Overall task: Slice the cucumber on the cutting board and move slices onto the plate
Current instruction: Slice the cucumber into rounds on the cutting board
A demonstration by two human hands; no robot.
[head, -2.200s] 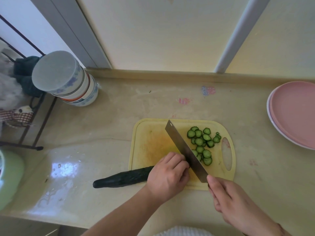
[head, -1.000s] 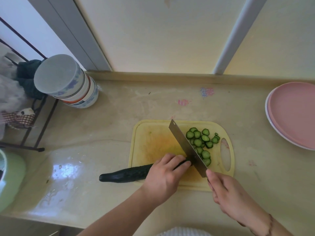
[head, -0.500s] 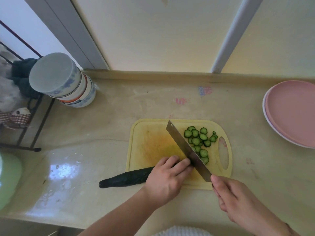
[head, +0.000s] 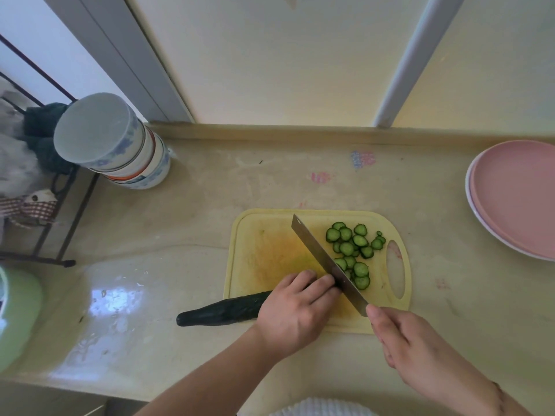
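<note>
A dark green cucumber (head: pixel 222 310) lies across the left edge of the yellow cutting board (head: pixel 264 244), its tail out on the counter. My left hand (head: pixel 295 313) grips its cut end with curled fingers. My right hand (head: pixel 402 343) holds the handle of a cleaver (head: pixel 324 259), whose blade stands against my left fingertips. Several cucumber slices (head: pixel 353 250) lie piled on the board to the right of the blade. The pink plate (head: pixel 519 196) sits at the far right, stacked on a white one, with nothing on it.
A stack of upturned bowls (head: pixel 120 148) stands at the back left beside a dark wire rack (head: pixel 45 235). A green container (head: pixel 15 316) sits at the left edge. The counter's front edge runs just below my arms.
The cleaver has kept rising and falling at my left fingertips, and the pile of slices on the right has grown slightly. The cucumber has slid a little rightward onto the board.
</note>
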